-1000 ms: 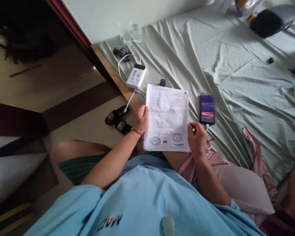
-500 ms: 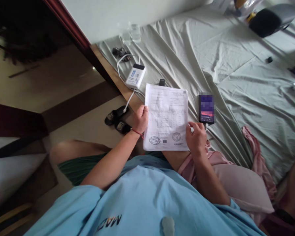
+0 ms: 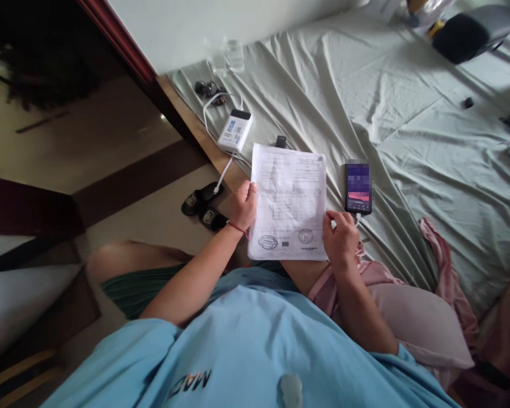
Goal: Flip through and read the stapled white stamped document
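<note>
A printed paper document (image 3: 287,198) with stamps near its lower edge is held up over my lap. My left hand (image 3: 243,205) is closed on its left edge, thumb on the front; a red string circles that wrist. At the right edge, my right hand (image 3: 340,235) pinches the paper between thumb and curled fingers. To the right of that hand, a phone (image 3: 358,190) with a lit screen lies on the sheet, a white cable plugged into its lower end. A small black object (image 3: 281,141) shows partly behind the top edge of the paper.
A white power bank (image 3: 235,131) with a cable lies near the bed's edge, by dark sunglasses-like items (image 3: 211,92) and clear glasses (image 3: 234,55). Black slippers (image 3: 199,201) are on the floor. A pink pillow (image 3: 420,323) lies at right, a black case (image 3: 467,37) far back.
</note>
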### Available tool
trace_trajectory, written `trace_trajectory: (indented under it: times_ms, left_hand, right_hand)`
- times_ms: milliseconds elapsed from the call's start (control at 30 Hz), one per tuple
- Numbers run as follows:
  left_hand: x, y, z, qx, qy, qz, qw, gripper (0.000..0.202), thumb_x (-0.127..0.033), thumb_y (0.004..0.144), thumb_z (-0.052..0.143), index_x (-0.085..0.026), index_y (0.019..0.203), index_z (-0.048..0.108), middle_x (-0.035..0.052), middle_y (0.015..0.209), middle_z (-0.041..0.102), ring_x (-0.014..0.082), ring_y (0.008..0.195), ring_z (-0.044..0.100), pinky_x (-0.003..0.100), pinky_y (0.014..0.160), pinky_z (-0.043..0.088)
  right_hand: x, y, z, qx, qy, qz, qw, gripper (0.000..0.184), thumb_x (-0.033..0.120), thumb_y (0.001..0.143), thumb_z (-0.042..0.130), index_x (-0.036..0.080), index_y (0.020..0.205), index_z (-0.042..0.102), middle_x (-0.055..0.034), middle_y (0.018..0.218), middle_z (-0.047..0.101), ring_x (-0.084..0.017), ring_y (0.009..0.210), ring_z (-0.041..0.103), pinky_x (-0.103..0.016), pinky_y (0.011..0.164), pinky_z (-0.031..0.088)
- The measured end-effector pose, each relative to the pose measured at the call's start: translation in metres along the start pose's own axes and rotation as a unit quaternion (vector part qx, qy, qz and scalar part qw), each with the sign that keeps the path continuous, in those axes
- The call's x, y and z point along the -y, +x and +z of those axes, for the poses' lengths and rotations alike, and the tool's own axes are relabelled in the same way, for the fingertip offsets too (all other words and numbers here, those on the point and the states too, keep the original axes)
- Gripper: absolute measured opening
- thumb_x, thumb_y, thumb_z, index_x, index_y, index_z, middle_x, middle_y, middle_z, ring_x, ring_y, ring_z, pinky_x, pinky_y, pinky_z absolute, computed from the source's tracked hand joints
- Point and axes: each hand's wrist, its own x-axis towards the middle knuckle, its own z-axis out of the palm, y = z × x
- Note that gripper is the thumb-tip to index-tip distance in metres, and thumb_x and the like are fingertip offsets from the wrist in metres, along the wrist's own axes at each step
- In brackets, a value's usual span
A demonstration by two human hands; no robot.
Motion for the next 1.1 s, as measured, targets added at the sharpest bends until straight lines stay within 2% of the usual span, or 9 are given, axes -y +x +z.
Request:
trace_trajectory:
  times_ms: [467, 667, 867, 933, 1000, 1100]
  left_hand:
    - [-0.001, 0.000, 0.000, -0.001, -0.014, 0.002, 1.000, 0.039, -0.041, 0.101, 0.039, -0.020, 0.068, 0.036, -0.0004, 0.058, 0.040, 0.0133, 0.057, 0.037, 0.030, 0.057, 0.026]
    - [0.000, 0.000, 0.000, 0.005, -0.013, 0.005, 1.000, 0.038, -0.040, 0.101, 0.040, -0.020, 0.069, 0.037, -0.0004, 0.059, 0.040, 0.0135, 0.057, 0.038, 0.030, 0.057, 0.027]
    - [-0.001, 0.001, -0.002, 0.013, -0.015, -0.002, 1.000, 0.038, -0.041, 0.101, 0.040, -0.020, 0.069, 0.039, -0.0005, 0.059, 0.041, 0.0136, 0.058, 0.039, 0.030, 0.058, 0.028]
    - [-0.003, 0.001, -0.002, 0.015, -0.012, 0.000, 1.000, 0.037, -0.039, 0.101, 0.040, -0.020, 0.069, 0.038, -0.0005, 0.059, 0.041, 0.0137, 0.058, 0.039, 0.031, 0.059, 0.028]
    - [-0.003, 0.001, -0.003, 0.017, -0.008, -0.002, 1.000, 0.037, -0.037, 0.102, 0.040, -0.020, 0.069, 0.038, -0.0005, 0.060, 0.041, 0.0137, 0.058, 0.039, 0.031, 0.059, 0.029]
    - [-0.002, 0.001, -0.002, 0.021, -0.008, -0.007, 1.000, 0.038, -0.039, 0.103, 0.040, -0.019, 0.070, 0.039, -0.0003, 0.060, 0.043, 0.0138, 0.059, 0.040, 0.030, 0.059, 0.029]
  right_hand:
    - [0.005, 0.001, -0.004, 0.013, 0.008, 0.029, 0.999, 0.024, 0.040, 0.093, 0.057, 0.021, 0.085, 0.069, -0.0045, 0.087, 0.067, -0.018, 0.069, 0.054, -0.031, 0.068, 0.038]
    - [0.004, 0.001, -0.002, 0.018, 0.007, 0.023, 1.000, 0.023, 0.036, 0.091, 0.055, 0.021, 0.077, 0.063, -0.0035, 0.079, 0.064, -0.018, 0.070, 0.053, -0.031, 0.068, 0.037]
    - [0.006, 0.001, -0.003, 0.003, 0.045, 0.020, 0.999, 0.018, 0.029, 0.084, 0.055, 0.022, 0.067, 0.053, 0.0001, 0.069, 0.057, -0.016, 0.066, 0.050, -0.031, 0.068, 0.039]
    - [0.007, 0.002, -0.004, 0.000, 0.087, 0.037, 0.995, 0.018, 0.031, 0.084, 0.055, 0.023, 0.068, 0.051, 0.0012, 0.066, 0.054, -0.016, 0.064, 0.049, -0.030, 0.067, 0.040]
    - [0.009, 0.002, -0.004, 0.016, 0.183, 0.060, 0.981, 0.020, 0.036, 0.086, 0.053, 0.023, 0.071, 0.048, -0.0002, 0.072, 0.059, -0.016, 0.066, 0.052, -0.030, 0.065, 0.043]
    - [0.012, 0.001, -0.005, 0.080, 0.358, 0.063, 0.928, 0.025, 0.044, 0.091, 0.045, 0.024, 0.076, 0.042, -0.0054, 0.088, 0.065, -0.019, 0.076, 0.060, -0.032, 0.068, 0.047]
